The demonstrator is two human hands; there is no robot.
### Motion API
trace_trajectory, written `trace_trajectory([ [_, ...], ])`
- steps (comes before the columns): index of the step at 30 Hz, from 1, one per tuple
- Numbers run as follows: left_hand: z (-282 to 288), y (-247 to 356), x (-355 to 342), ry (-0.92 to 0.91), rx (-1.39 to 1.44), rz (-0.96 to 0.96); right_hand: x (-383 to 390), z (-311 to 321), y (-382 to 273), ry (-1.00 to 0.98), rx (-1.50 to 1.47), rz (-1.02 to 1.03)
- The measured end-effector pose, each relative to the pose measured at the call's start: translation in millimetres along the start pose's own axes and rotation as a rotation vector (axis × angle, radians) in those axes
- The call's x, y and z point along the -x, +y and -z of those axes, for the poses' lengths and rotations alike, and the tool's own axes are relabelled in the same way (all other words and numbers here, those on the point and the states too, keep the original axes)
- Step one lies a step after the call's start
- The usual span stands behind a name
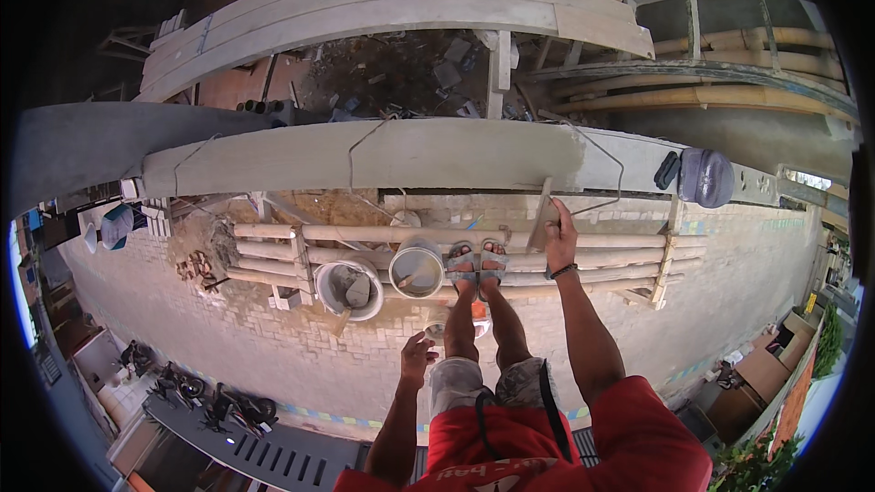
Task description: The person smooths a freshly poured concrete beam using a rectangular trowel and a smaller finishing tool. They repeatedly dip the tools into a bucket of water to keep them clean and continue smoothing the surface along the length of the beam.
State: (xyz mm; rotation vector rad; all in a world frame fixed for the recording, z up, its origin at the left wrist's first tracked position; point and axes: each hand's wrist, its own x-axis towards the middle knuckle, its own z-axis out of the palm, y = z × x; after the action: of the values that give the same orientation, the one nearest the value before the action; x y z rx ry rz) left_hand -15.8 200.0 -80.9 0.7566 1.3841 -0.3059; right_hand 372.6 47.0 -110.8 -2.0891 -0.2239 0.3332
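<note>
Motorcycles [239, 408] stand at far left, well apart from the bamboo platform [620, 240] and on the person's side of it. A heap of broken bricks [200, 271] lies just beyond the platform's left end. On the left half of the platform sits a white bucket [371, 312] with grey mortar inside, a wooden handle [341, 322] sticking out over its rim. Just right of it on the platform, a second bucket [419, 293] contains greyish liquid and a piece of light wood.

The left hand [416, 355] is in the air on the person's side of the platform, its fingers loosely bent and slightly spread. A small container [436, 320] shows near its fingertips; whether they touch cannot be told. The person's feet, in grey sandals [462, 260], stand on the middle of the platform.

The right hand [561, 237], above the platform to the right of the feet, pinches a flat board [538, 219] between thumb and fingers. The board stands steeply tilted, its upper end at the edge of a long beam [465, 150] that runs along the platform's far side. The beam looks darker at left and middle, paler toward the right. Above the platform's right end, a purplish container [706, 178] rests on the beam beside a small dark object [668, 170].
</note>
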Motion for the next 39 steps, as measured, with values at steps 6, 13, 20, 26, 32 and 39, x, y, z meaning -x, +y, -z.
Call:
trace_trajectory([
  [6, 7, -6, -2, 0.019, 0.001, 0.002, 0, -45, -42, -0.055, 0.265, -0.010],
  [13, 6, 8, 0, 0.028, -0.009, -0.004, 9, -102, -84, -0.367, -0.424, -0.175],
  [20, 10, -1, -1, 0.056, -0.011, 0.010, 40, -1, -26, -0.413, -1.843, -0.545],
  [26, 9, -7, -4, 0.045, -0.039, 0.063, -1, 22, -11, -0.121, -0.690, -0.381],
  [32, 15, -12, -10, 0.056, -0.040, 0.064, -29, -28, -37, -0.106, 0.492, -0.045],
  [39, 17, 4, -15, 0.068, -0.077, 0.089, 5, -85, -93, -0.327, 0.348, 0.092],
])
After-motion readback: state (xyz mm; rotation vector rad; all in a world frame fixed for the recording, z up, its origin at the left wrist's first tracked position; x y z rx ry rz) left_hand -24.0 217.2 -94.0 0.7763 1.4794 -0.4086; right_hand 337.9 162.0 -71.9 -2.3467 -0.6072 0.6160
